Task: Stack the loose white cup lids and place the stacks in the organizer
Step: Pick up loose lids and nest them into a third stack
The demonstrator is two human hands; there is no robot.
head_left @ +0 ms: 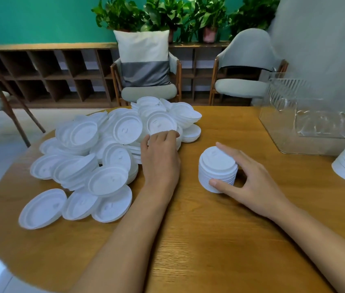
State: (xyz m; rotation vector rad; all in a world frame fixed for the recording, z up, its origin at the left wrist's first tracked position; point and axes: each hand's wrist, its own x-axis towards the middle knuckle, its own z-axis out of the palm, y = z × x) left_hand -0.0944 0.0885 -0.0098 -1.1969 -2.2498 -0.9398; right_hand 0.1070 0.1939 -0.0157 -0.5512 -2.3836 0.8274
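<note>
Hands mid-stacking, many lids left loose.
Right hand [251,182] grasps the short lid stack [218,172] on the table [209,240]; left hand [160,153] touches the loose pile [95,157], grip unclear. Next: lift one lid and seat it squarely; the organizer [315,115] waits far right.

The loose cup lids [112,144] and the lid stack [217,168] are plain white. The tabletop [209,240] is honey-brown with fine wood grain. The organizer [315,115] is clear, with ribbed walls. The cushion [144,58] is white above a grey band. The wall [30,17] is teal.
</note>
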